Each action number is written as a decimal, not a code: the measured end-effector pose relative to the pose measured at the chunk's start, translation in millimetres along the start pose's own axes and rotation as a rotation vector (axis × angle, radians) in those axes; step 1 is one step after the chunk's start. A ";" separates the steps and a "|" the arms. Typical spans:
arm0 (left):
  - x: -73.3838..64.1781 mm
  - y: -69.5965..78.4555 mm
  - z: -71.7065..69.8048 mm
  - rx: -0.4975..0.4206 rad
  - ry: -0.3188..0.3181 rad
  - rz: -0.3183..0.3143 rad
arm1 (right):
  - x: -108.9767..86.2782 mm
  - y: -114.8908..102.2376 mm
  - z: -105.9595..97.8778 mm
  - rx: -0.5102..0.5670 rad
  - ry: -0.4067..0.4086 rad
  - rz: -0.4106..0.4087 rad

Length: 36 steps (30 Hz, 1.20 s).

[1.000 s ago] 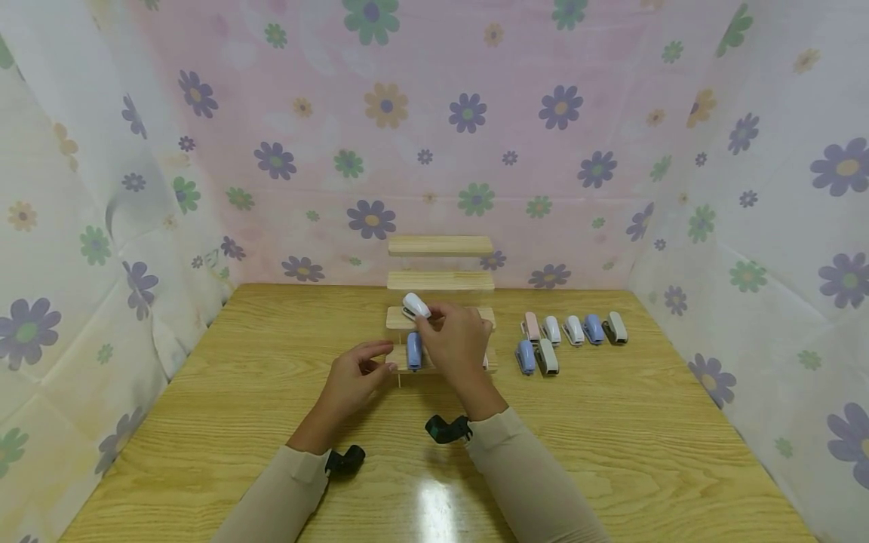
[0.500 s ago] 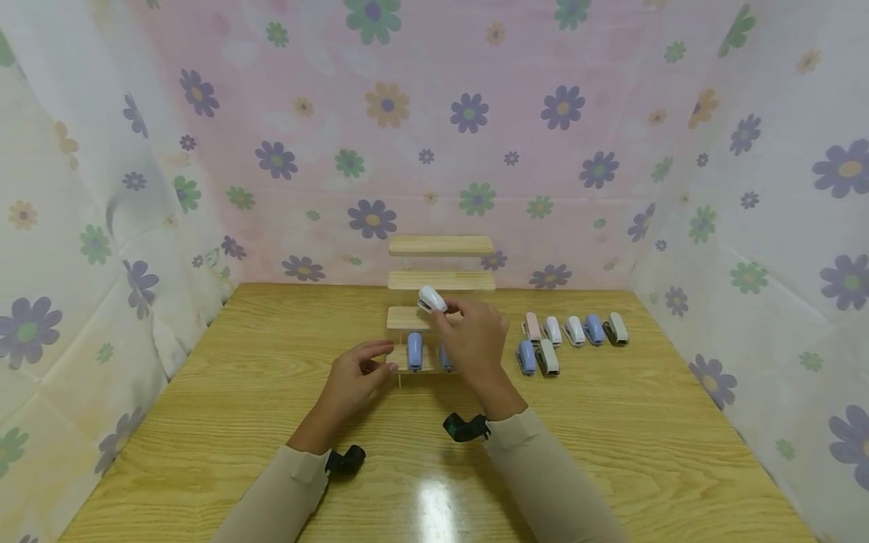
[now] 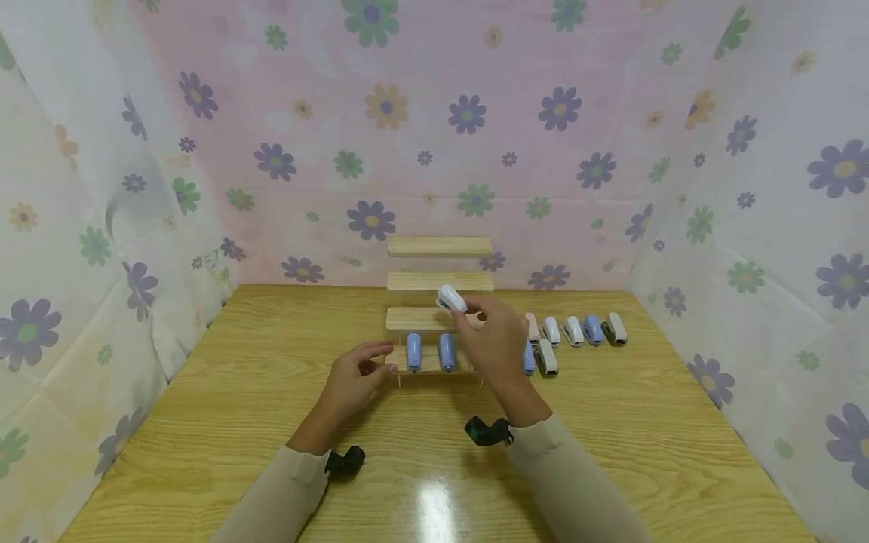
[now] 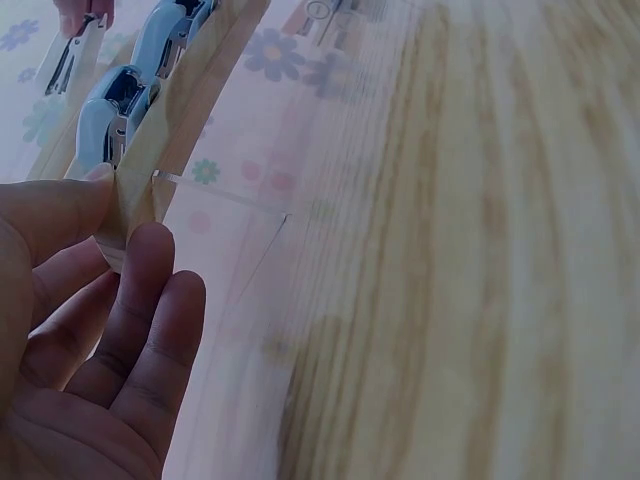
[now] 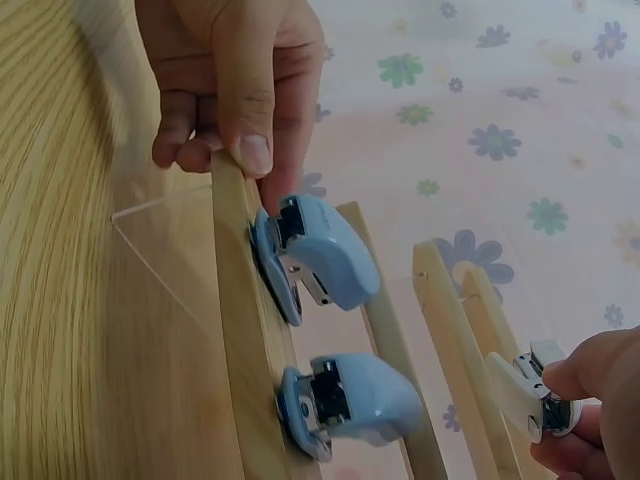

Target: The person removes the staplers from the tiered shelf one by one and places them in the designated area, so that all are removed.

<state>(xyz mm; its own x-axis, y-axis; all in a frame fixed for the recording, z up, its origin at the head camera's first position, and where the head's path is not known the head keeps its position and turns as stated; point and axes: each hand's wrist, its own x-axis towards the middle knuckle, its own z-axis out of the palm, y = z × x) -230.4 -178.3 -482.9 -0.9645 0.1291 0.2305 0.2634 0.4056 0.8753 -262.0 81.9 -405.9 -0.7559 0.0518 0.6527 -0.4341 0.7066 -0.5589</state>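
My right hand (image 3: 498, 335) pinches a white mini stapler (image 3: 451, 299) between thumb and fingertips. The stapler is tilted and overlaps the second tier (image 3: 407, 319) of a wooden tiered rack in the head view. Two blue mini staplers, a left one (image 3: 413, 351) and a right one (image 3: 446, 351), stand side by side on the lowest tier (image 3: 430, 362). At that tier's left end is my left hand (image 3: 356, 381); the left wrist view shows its thumb on top of the board (image 4: 135, 205) and fingers curled beneath. My right hand hides the lowest tier's right end.
Right of the rack lie more mini staplers in two rows: pink (image 3: 532, 327), white (image 3: 573, 330), blue (image 3: 594, 329) and pale with dark bases (image 3: 616, 329). The rack's two upper tiers (image 3: 440, 246) rise before a flowered cloth (image 3: 468, 173). Clear side supports (image 5: 160, 265) carry the boards.
My right hand has moved to the right with the white stapler, away from the rack's left side, uncovering the second blue stapler. The left hand has stayed at the lowest tier's end.
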 end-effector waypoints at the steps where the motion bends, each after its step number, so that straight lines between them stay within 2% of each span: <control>1: -0.2 0.2 0.0 -0.001 0.001 -0.004 | -0.1 0.6 -2.3 0.000 0.004 -0.005; 9: -1.0 -0.3 1.0 -0.029 -0.007 -0.014 | -2.1 12.9 -20.0 0.010 0.013 0.002; 19: -0.7 1.4 0.6 -0.003 0.003 -0.013 | -3.2 36.6 -40.5 0.100 0.006 0.046; 26: -0.7 1.8 1.8 -0.018 -0.013 -0.027 | -4.9 50.3 -58.9 0.075 0.002 0.100; 33: -1.2 3.8 0.6 -0.013 -0.005 -0.024 | -4.2 69.6 -72.8 0.040 0.007 0.191; 36: -1.3 4.0 0.2 -0.005 0.002 -0.023 | -2.9 78.3 -77.4 0.016 0.020 0.204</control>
<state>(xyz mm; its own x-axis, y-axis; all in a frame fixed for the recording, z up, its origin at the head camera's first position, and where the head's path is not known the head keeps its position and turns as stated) -228.1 -176.7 -479.8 -0.9704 0.1178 0.2107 0.2406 0.4036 0.8827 -255.8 191.7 -412.0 -0.8192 0.2067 0.5349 -0.2807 0.6689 -0.6883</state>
